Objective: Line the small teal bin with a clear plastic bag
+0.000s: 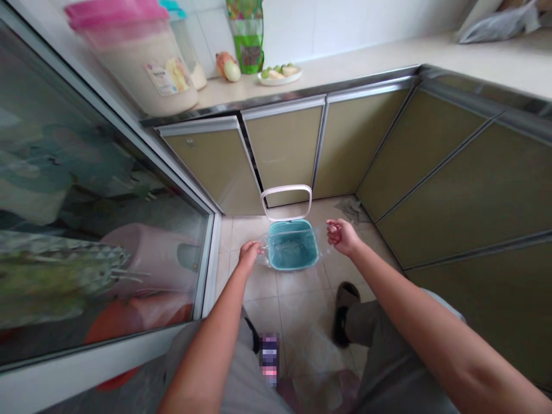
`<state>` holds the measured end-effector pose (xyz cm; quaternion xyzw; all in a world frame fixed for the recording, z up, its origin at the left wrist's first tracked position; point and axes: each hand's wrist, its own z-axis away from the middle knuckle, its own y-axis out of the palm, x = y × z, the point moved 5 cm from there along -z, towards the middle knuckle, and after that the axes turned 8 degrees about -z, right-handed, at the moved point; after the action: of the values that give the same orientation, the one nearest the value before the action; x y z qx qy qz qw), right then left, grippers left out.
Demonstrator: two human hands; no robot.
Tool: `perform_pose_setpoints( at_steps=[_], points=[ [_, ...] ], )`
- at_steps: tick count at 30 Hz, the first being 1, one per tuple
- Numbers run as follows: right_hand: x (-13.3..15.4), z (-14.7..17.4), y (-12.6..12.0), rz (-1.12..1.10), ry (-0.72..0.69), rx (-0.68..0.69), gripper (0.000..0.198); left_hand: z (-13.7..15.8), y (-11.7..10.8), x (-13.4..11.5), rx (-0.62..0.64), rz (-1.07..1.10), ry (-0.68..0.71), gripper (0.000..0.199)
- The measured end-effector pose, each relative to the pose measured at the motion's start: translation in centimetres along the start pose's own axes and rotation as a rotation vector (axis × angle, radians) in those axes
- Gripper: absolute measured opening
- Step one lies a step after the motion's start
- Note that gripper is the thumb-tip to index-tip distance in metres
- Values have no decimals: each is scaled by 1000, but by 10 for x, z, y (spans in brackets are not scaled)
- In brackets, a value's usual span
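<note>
A teal bin [293,267] stands on the floor in front of me, its mouth facing up. Its pale pink rim frame [286,188] is tipped up at the back, toward the cabinets. Stretched across the bin's mouth is a clear plastic bag [264,253], thin and hard to make out against the tiles. My left hand [249,255] pinches the bag's edge just left of the bin. On the other side, my right hand [341,236] is closed on the opposite edge, a little apart from the bin. Whether the bag reaches the bin's bottom I cannot tell.
Cabinet doors [282,149] run behind the bin, and one on the left stands slightly ajar. A glass sliding door [129,190] borders the left. The counter holds a pink-lidded container [133,63], an onion, a green pouch [249,40] and a plate of fruit [280,77]. A grey cloth [351,208] lies in the corner.
</note>
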<state>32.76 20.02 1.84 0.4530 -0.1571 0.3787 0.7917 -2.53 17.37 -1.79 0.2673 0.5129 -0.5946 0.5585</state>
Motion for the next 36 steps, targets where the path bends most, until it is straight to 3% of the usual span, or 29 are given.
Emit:
perform_pose_setpoints(
  at_steps=[4, 9, 17, 22, 25, 29, 36],
  points=[
    [-5, 55, 19, -2, 41, 77, 15, 38, -12, -23, 135, 23, -8, 31],
    [-7, 132, 28, 12, 3, 157, 19, 99, -35, -52, 96, 182, 50, 40],
    [1, 262, 16, 121, -89, 252, 22, 215, -70, -90, 282, 382, 133, 42],
    [9, 315, 8, 189, -157, 224, 25, 278, -95, -107, 332, 465, 136, 41],
    [16, 331, 6, 242, -208, 207, 30, 295, -105, -116, 335, 508, 125, 43],
    [23, 334, 11, 246, -266, 206, 32, 287, -112, -116, 318, 528, 84, 45],
    [8, 286, 24, 133, -237, 214, 29, 248, -98, -82, 381, 489, -38, 62]
  ],
)
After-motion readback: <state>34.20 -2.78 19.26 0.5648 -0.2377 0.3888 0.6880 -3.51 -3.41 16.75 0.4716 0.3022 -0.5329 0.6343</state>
